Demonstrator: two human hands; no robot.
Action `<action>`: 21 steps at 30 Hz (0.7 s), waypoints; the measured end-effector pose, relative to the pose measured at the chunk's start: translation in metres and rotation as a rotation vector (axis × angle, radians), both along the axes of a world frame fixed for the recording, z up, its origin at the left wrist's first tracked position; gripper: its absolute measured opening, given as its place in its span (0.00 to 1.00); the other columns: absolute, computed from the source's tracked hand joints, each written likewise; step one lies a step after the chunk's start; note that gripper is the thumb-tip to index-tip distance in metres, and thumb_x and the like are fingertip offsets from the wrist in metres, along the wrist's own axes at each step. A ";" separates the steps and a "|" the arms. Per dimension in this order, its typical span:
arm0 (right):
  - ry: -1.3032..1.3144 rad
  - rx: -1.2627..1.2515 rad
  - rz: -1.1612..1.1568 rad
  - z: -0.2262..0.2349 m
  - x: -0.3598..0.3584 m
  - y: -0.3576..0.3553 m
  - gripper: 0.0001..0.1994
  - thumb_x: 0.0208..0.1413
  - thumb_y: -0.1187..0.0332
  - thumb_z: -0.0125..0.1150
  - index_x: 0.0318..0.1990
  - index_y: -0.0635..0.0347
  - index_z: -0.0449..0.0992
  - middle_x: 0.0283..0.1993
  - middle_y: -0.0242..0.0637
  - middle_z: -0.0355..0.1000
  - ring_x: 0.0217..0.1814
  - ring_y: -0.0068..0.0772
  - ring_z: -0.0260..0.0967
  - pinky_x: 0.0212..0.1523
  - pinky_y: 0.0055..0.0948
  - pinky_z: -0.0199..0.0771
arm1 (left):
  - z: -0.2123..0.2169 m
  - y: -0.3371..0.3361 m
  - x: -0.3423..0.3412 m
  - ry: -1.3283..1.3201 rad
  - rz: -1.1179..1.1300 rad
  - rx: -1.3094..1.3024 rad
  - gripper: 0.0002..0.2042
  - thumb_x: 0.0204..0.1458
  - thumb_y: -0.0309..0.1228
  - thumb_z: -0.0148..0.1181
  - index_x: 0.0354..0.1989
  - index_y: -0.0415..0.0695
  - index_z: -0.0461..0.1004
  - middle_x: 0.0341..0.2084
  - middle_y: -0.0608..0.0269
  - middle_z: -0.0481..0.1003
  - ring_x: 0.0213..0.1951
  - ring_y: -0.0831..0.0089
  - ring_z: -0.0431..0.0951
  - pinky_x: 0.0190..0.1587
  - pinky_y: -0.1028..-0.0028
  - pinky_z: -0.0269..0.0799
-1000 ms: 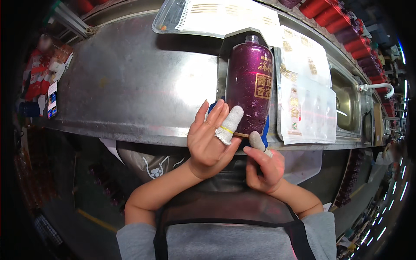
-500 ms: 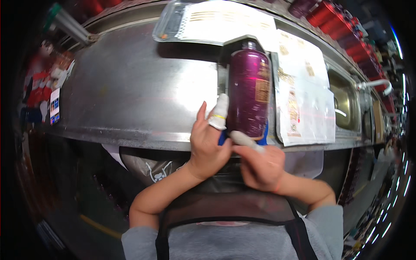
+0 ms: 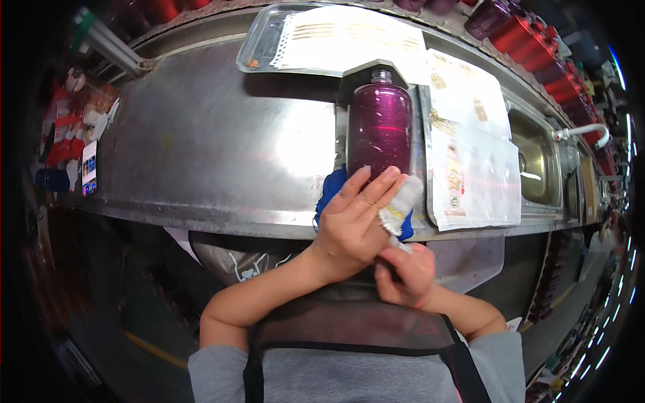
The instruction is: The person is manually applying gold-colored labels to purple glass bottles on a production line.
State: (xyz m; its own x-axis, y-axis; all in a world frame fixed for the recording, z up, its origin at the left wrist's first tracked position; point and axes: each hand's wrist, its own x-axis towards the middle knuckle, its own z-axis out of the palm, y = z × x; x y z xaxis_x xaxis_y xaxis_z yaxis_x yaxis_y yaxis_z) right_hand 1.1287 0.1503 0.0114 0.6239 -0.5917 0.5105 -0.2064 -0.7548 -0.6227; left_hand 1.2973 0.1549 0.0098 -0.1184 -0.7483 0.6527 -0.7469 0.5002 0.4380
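Observation:
A shiny purple bottle (image 3: 381, 124) lies on its side in a dark cradle (image 3: 346, 87), its clear threaded neck pointing away from me. My left hand (image 3: 353, 232) is stretched flat, with its fingers over the bottle's near end. A white knitted finger cover (image 3: 405, 200) with a yellow band sits on one of its fingers. Just below and to the right, my right hand (image 3: 407, 275) is curled closed; whatever it may hold is hidden. A white finger cover shows on it too. Blue cloth (image 3: 329, 195) peeks out beneath the bottle and my left hand.
White decal sheets (image 3: 474, 168) with gold prints lie right of the bottle. More sheets rest on a clear tray (image 3: 261, 54) behind it. A sink (image 3: 537, 161) with a white faucet (image 3: 584, 131) is at right. Red and purple bottles (image 3: 521, 40) line the back; a phone (image 3: 89, 168) stands far left.
The bottle has turned, so its gold label no longer shows. My left hand has moved right, from beside the bottle onto its near end. My right hand has shifted slightly down, still curled.

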 end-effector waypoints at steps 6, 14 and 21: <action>0.038 -0.102 -0.095 0.002 -0.015 -0.003 0.15 0.43 0.81 0.59 0.42 0.63 0.78 0.28 0.36 0.74 0.20 0.37 0.67 0.23 0.31 0.66 | -0.024 0.017 0.022 0.221 0.179 0.276 0.39 0.40 0.28 0.68 0.64 0.32 0.58 0.64 0.38 0.60 0.64 0.44 0.62 0.67 0.41 0.41; 0.084 -0.001 -0.095 0.001 -0.019 -0.008 0.18 0.41 0.80 0.58 0.45 0.66 0.77 0.49 0.60 0.75 0.23 0.35 0.74 0.25 0.29 0.74 | -0.013 0.011 0.014 0.245 0.123 0.121 0.32 0.36 0.20 0.64 0.57 0.29 0.68 0.58 0.36 0.68 0.62 0.43 0.66 0.66 0.43 0.50; 0.001 -0.071 -0.061 -0.003 -0.004 -0.014 0.21 0.38 0.77 0.61 0.46 0.61 0.79 0.28 0.37 0.76 0.18 0.30 0.69 0.20 0.29 0.68 | -0.017 0.013 0.014 0.191 0.117 0.187 0.37 0.38 0.22 0.64 0.63 0.30 0.63 0.60 0.35 0.65 0.64 0.43 0.64 0.66 0.42 0.48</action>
State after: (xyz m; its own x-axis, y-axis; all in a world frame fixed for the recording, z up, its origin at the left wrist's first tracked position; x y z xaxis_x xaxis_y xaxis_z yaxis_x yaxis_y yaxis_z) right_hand 1.1248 0.1361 0.0088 0.5882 -0.5910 0.5520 -0.2538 -0.7830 -0.5678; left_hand 1.3109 0.1675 -0.0074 0.0874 -0.8589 0.5046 -0.6898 0.3132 0.6527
